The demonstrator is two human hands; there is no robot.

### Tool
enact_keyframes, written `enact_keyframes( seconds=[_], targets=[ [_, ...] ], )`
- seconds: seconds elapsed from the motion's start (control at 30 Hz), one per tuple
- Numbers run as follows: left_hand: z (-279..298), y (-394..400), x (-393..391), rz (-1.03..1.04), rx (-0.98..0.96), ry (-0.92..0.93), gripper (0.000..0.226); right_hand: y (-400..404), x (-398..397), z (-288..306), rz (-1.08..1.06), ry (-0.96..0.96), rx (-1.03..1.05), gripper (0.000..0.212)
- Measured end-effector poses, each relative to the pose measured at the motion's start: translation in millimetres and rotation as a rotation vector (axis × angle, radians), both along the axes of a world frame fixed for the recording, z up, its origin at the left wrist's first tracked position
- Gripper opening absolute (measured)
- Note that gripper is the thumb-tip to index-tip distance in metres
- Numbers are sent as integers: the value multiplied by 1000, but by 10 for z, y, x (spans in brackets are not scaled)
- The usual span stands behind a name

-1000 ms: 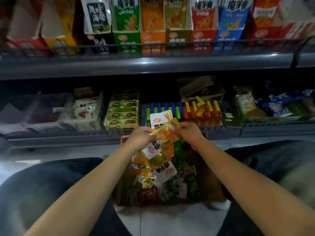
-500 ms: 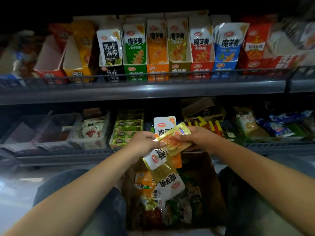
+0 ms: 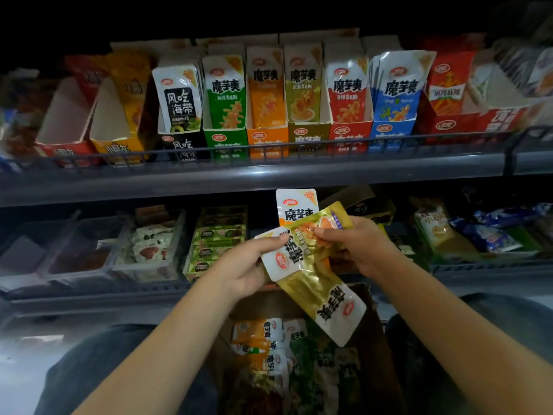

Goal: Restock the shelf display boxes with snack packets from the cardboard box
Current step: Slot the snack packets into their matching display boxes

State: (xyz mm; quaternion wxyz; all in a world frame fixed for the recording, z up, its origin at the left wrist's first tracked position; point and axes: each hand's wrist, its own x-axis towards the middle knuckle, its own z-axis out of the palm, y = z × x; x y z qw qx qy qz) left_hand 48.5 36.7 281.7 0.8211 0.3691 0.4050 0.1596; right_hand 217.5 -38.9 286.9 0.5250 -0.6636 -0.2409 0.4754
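My left hand (image 3: 248, 265) grips a bundle of snack packets: gold-and-white packets (image 3: 317, 292) hang down from it and an orange-and-white one (image 3: 294, 205) sticks up behind. My right hand (image 3: 356, 244) pinches a gold packet (image 3: 326, 224) at the top of the bundle. Below, between my knees, the cardboard box (image 3: 377, 354) holds several orange, green and gold packets. On the upper shelf stands a row of display boxes; the gold display box (image 3: 308, 136) sits between the orange display box (image 3: 266, 139) and a red one.
A metal rail (image 3: 269, 148) runs along the upper shelf's front edge. The lower shelf (image 3: 119, 292) carries clear bins on the left, green packs in the middle and bagged snacks on the right. My knees flank the cardboard box on the pale floor.
My view has tilted up, bringing the upper shelf lower in frame. Both hands have risen with the packet bundle, and my right hand has drawn the gold packet further up and right.
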Motion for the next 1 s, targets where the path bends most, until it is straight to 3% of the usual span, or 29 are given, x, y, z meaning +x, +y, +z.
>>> enact_keyframes(
  seconds=[0.1, 0.37, 0.6, 0.7, 0.87, 1.0],
  targets=[
    [18, 10, 22, -25, -53, -53, 52, -19, -3, -11, -55, -22, -6, 15],
    [-18, -12, 12, 47, 93, 27, 28, -35, -61, -52, -105, 44, -12, 18],
    [-7, -26, -9, 73, 190, 50, 21, -29, -24, -42, -36, 310, 61, 35],
    [-4, -65, -7, 72, 155, 4, 18, -24, -51, -50, -109, 265, 68, 31],
    [-26, -115, 22, 61, 171, -19, 34, -25, -93, -111, -294, 260, 51, 23],
    [1, -81, -5, 50, 248, 42, 41, -32, -60, -94, -387, 262, 111, 16]
  ],
)
